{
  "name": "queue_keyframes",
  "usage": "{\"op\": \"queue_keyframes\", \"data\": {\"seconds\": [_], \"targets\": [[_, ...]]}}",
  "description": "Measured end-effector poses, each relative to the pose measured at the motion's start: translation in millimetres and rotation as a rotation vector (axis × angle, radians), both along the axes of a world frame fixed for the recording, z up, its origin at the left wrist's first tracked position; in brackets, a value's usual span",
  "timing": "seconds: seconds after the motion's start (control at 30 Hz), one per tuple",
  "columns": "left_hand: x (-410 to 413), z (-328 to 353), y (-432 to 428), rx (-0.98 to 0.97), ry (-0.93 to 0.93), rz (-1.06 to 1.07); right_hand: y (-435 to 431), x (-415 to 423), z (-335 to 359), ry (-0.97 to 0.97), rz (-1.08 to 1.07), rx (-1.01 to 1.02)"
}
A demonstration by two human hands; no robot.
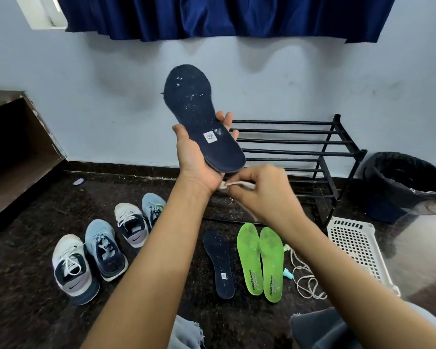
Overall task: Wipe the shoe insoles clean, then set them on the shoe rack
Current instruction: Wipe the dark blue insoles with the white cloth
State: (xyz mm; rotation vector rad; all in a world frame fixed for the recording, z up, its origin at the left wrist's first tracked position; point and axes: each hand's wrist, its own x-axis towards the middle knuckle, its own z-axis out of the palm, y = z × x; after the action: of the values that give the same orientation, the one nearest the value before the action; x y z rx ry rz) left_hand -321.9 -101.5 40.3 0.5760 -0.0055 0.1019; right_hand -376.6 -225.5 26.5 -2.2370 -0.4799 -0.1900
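My left hand holds a dark navy insole upright by its heel end, its face speckled with white dust and bearing a small white label. Just below that heel, my right hand is closed on a crumpled white cloth. A second navy insole lies on the dark floor. Two green insoles rest side by side to its right. The black metal shoe rack stands against the wall behind my hands, its bars bare.
Several sneakers sit on the floor at left. A white perforated basket and a black lined bin stand at right. White laces lie beside the green insoles. A brown wooden unit is at far left.
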Motion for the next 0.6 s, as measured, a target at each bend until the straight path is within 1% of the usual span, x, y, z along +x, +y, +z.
{"op": "queue_keyframes", "data": {"seconds": [0.07, 0.13, 0.23, 0.3, 0.43, 0.5, 0.6], "targets": [[1, 1, 2, -0.011, -0.002, 0.015, -10, 4, 9, 0.002, -0.036, -0.039], [1, 2, 4, -0.010, -0.003, 0.015, -21, 8, 14, -0.035, -0.131, 0.009], [-3, 2, 3, 0.022, 0.014, 0.002, -23, 9, 16, -0.272, -0.299, 0.175], [-5, 2, 3, 0.030, 0.015, -0.013, -17, 8, 15, -0.321, -0.256, 0.220], [-7, 2, -2, 0.020, 0.052, -0.042, -2, 6, -1, -0.287, -0.077, 0.048], [-8, 1, -8, 0.062, 0.083, -0.030, 3, 10, -8, -0.304, -0.087, -0.008], [-9, -5, -19, 0.119, 0.089, -0.010, 8, 17, -6, -0.307, -0.174, 0.038]]}}
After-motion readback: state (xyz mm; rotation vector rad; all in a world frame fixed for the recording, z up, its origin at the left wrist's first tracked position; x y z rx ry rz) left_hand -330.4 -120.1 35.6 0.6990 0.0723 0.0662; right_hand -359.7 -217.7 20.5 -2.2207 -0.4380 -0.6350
